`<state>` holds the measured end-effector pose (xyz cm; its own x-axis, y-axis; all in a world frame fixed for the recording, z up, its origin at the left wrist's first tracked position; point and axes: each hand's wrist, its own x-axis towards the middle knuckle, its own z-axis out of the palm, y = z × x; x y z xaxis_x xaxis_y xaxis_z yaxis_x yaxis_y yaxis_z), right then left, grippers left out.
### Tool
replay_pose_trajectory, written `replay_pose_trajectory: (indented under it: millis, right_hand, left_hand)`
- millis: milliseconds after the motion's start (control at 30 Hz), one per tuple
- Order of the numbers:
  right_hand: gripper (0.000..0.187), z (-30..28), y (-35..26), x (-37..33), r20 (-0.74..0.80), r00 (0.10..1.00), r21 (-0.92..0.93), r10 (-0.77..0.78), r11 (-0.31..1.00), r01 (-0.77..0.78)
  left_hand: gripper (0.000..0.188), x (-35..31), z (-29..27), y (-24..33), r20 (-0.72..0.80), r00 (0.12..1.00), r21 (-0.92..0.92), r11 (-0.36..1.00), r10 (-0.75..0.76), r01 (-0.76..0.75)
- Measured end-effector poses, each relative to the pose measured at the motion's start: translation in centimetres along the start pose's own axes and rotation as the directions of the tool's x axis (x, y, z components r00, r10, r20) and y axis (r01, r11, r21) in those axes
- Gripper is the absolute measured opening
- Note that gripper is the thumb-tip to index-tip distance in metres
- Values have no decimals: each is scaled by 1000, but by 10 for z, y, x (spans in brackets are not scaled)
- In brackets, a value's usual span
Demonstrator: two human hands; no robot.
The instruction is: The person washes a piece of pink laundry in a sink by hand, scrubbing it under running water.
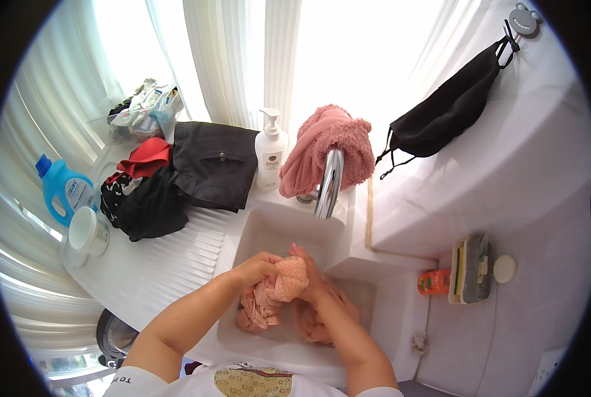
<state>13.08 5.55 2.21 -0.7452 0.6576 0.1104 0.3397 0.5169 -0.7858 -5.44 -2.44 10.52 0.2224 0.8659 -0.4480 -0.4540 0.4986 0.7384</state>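
Observation:
A wet peach-pink garment point(291, 279) with a waffle-like texture is bunched over the white sink point(368, 324), partly hanging down and partly lying in cloudy water. My left hand point(258, 268) pinches its bunched fabric from the left. Against the other side of the same fold presses my right hand point(312, 280), its fingers pointing up and left and partly hidden behind the cloth. Another lump of peach cloth point(328, 314) sits in the water below my right forearm; whether it belongs to the same piece I cannot tell. Over both hands arches the chrome faucet point(330, 185).
A pink fluffy towel point(328, 142) drapes behind the faucet, beside a white pump bottle point(270, 149). Dark shorts point(216, 162) and black clothing point(153, 205) cover the left counter, near a blue detergent bottle point(69, 188) and white tub point(89, 231). A black mask point(448, 102) hangs at right.

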Motion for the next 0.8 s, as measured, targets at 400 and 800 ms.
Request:
replay_pose_trajectory:
  millis: [400, 800]
  right_hand:
    - [40, -146, -83, -38, 35, 963, 494, 268, 833, -250]
    - [57, -204, -166, -29, 61, 995, 380, 83, 919, -100]
  left_hand:
    - [36, -46, 42, 36, -170, 977, 480, 877, 125, -29]
    - [35, -75, 81, 101, 37, 898, 106, 892, 438, -440]
